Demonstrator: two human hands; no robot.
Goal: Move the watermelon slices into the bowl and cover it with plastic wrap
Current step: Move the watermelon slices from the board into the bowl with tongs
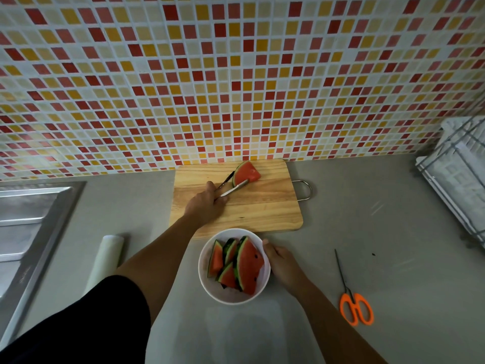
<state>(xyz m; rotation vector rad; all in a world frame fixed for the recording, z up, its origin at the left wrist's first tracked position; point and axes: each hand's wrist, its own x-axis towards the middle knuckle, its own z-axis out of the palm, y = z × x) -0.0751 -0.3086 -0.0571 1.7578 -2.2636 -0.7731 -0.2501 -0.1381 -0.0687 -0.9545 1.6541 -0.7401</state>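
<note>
A white bowl (210, 287) stands on the grey counter in front of me with several watermelon slices (246, 266) in it. My right hand (280, 261) rests against the bowl's right rim. On the wooden cutting board (259, 206) behind it lies one watermelon slice (248, 172) near the far edge. My left hand (207, 204) holds metal tongs (231, 186), whose tips sit on either side of that slice. A roll of plastic wrap (109, 257) lies on the counter to the left of the bowl.
Orange-handled scissors (355, 306) lie on the counter at the right. A steel sink (29, 227) is at the left edge, a white wire dish rack (462, 177) at the far right. A tiled wall rises just behind the board.
</note>
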